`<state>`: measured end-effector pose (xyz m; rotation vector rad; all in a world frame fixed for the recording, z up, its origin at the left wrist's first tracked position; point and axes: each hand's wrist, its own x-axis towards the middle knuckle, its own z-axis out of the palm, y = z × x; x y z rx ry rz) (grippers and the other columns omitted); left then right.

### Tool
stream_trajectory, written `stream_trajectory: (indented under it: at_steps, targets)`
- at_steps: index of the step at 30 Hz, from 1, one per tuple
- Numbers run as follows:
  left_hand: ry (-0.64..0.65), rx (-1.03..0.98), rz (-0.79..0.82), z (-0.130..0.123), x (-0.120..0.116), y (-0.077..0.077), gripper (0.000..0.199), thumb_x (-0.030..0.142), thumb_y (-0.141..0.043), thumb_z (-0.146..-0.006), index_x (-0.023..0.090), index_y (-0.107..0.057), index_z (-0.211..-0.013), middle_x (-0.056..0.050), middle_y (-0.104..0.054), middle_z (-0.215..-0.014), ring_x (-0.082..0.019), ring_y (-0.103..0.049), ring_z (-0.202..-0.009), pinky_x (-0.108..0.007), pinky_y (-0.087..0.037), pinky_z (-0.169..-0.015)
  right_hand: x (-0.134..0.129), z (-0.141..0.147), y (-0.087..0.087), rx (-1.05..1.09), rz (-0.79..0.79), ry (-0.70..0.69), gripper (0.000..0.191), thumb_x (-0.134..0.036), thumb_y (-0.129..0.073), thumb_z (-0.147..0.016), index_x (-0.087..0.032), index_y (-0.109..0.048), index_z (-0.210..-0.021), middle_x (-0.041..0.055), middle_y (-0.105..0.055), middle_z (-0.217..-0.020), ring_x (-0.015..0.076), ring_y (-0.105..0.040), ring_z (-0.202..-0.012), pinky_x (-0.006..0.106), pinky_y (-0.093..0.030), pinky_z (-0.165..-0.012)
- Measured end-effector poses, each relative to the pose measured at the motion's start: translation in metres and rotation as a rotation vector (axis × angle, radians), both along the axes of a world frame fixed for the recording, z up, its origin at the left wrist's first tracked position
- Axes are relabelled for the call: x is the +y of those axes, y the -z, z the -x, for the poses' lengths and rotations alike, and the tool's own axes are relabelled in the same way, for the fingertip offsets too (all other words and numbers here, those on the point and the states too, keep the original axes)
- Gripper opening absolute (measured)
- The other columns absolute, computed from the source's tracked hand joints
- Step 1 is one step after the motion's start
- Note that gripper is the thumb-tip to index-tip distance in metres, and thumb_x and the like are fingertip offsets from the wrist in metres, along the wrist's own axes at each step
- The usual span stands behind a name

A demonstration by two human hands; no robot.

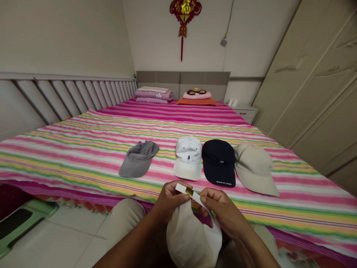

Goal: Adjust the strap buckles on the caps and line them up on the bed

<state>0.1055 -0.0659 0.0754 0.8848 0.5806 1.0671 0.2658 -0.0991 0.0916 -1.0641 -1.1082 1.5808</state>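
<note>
A cream baseball cap (185, 238) hangs between my hands above my lap, its back opening and adjusting strap turned upward. My left hand (171, 199) pinches the strap beside its gold-coloured metal buckle (189, 191). On the other side of the buckle, my right hand (219, 204) grips the strap between thumb and fingers. Beyond my hands, caps lie along the bed: a grey cap (139, 160) at the left, a white cap (188, 158) with a small dark emblem, a navy cap (219, 162) with lettering on its brim, and a beige cap (255, 167) touching the navy one.
The bed has a striped sheet (92, 149). Folded purple bedding (153, 96) and a pink-and-orange stack (196, 97) rest by the headboard (200, 79). A railing (83, 93) runs along the left; a green stool (30, 212) stands on the floor. A wardrobe (312, 82) stands right.
</note>
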Motion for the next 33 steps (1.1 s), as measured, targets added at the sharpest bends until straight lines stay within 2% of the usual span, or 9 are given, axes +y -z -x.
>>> stream_trajectory:
  at_steps: [8,13,19,22,25,28,33]
  targets:
    - [0.073,0.127,-0.101,-0.002,-0.002,-0.002,0.023,0.019,-0.074,-0.054,0.012,-0.066,-0.074,-0.001,-0.061,-0.061,-0.009,-0.052,-0.055,-0.021,-0.041,-0.054,0.003,0.004,-0.002,-0.042,0.008,0.015,0.027,-0.037,-0.064,-0.065,-0.013,-0.053,-0.06,-0.0026,-0.052,-0.047,0.0064,-0.04,-0.04,0.022,-0.026,-0.044]
    - [0.097,0.157,-0.116,0.003,0.002,0.003,0.026,0.02,-0.076,-0.052,0.013,-0.066,-0.075,0.0,-0.06,-0.061,-0.008,-0.051,-0.055,-0.019,-0.038,-0.054,0.005,0.002,-0.004,-0.103,0.002,-0.013,0.025,-0.036,-0.064,-0.064,-0.014,-0.053,-0.06,-0.0036,-0.05,-0.044,0.0055,-0.037,-0.037,0.021,-0.024,-0.041]
    - [0.285,0.079,-0.031,0.012,0.012,-0.003,0.04,0.043,-0.068,-0.059,0.01,-0.068,-0.082,-0.008,-0.065,-0.076,-0.014,-0.057,-0.067,-0.023,-0.041,-0.062,0.006,-0.001,-0.012,-0.25,-0.014,-0.07,0.022,-0.034,-0.059,-0.066,-0.014,-0.052,-0.061,-0.0043,-0.048,-0.045,0.0054,-0.035,-0.038,0.02,-0.024,-0.041]
    - [0.396,0.213,0.039,0.016,0.02,-0.011,0.032,0.037,-0.068,-0.062,0.01,-0.069,-0.079,-0.006,-0.064,-0.066,-0.01,-0.053,-0.056,-0.02,-0.038,-0.054,0.006,0.001,-0.015,-0.31,-0.054,-0.08,0.021,-0.032,-0.056,-0.067,-0.015,-0.048,-0.057,-0.0063,-0.041,-0.044,0.0048,-0.029,-0.04,0.02,-0.02,-0.041]
    - [0.501,0.321,0.094,0.018,0.026,-0.017,0.027,0.032,-0.072,-0.058,0.011,-0.07,-0.074,-0.003,-0.062,-0.057,-0.007,-0.048,-0.047,-0.018,-0.034,-0.048,0.007,0.002,-0.016,-0.347,-0.1,-0.07,0.02,-0.03,-0.055,-0.066,-0.015,-0.046,-0.055,-0.0074,-0.034,-0.046,0.0049,-0.024,-0.043,0.021,-0.017,-0.042]
    - [0.537,0.381,0.11,0.019,0.029,-0.019,0.022,0.028,-0.074,-0.055,0.012,-0.069,-0.07,-0.001,-0.062,-0.057,-0.007,-0.049,-0.049,-0.019,-0.036,-0.051,0.007,0.002,-0.013,-0.356,-0.119,-0.07,0.019,-0.029,-0.055,-0.066,-0.015,-0.047,-0.056,-0.0064,-0.034,-0.047,0.0058,-0.024,-0.045,0.022,-0.016,-0.043]
    - [0.553,0.424,0.062,0.02,0.027,-0.02,0.017,0.027,-0.07,-0.061,0.013,-0.068,-0.071,0.0,-0.062,-0.059,-0.006,-0.049,-0.051,-0.018,-0.037,-0.053,0.008,0.001,-0.011,-0.344,-0.129,-0.068,0.017,-0.027,-0.054,-0.066,-0.016,-0.046,-0.055,-0.0065,-0.034,-0.047,0.0057,-0.023,-0.045,0.022,-0.016,-0.043]
